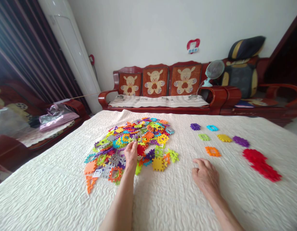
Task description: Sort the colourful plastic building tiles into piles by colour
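On the cloth-covered counter (162, 199), a heap of notched plastic pieces (125, 138) lies leftmost. The left hand (130, 154) reaches in, its grip pinched narrow; whether it holds a piece I cannot tell. Picking one out seems the step in hand, calling for a clean pinch that spares its neighbours. The right hand (206, 175) curls loosely, contents hidden, near spaced-out pieces (224, 138) and clustered red ones (260, 164).

A head-worn camera faces forward and down across the cloth (170, 199).
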### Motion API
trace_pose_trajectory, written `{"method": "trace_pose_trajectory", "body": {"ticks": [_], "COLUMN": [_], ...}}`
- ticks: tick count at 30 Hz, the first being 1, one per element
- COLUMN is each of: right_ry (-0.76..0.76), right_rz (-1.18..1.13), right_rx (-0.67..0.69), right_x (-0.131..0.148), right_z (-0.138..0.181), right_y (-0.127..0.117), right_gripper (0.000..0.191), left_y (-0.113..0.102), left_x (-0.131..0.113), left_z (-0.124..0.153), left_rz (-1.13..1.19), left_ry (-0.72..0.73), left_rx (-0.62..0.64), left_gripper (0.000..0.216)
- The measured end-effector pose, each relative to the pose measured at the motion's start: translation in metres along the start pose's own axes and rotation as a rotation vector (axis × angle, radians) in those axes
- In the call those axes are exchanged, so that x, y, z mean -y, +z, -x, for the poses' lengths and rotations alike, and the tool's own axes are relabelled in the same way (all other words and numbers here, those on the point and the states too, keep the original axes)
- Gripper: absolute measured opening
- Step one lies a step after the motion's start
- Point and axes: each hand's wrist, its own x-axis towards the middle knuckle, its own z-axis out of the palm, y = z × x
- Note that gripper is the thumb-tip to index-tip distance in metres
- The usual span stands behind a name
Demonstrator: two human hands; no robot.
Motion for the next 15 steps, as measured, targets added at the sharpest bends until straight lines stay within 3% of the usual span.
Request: {"method": "trace_pose_trajectory", "body": {"ticks": [6, 15], "right_ry": [0.004, -0.009], "right_rz": [0.002, -0.012], "right_rx": [0.013, -0.015], "right_x": [0.0, -0.001], "right_z": [0.0, 0.0], "right_y": [-0.001, 0.001], "right_gripper": [0.031, 0.03], "left_y": [0.002, 0.004], "left_x": [-0.008, -0.012], "left_z": [0.007, 0.014], "left_rz": [0.022, -0.071], "left_ry": [-0.071, -0.035], "left_rx": [0.065, 0.127], "left_gripper": [0.044, 0.042]}}
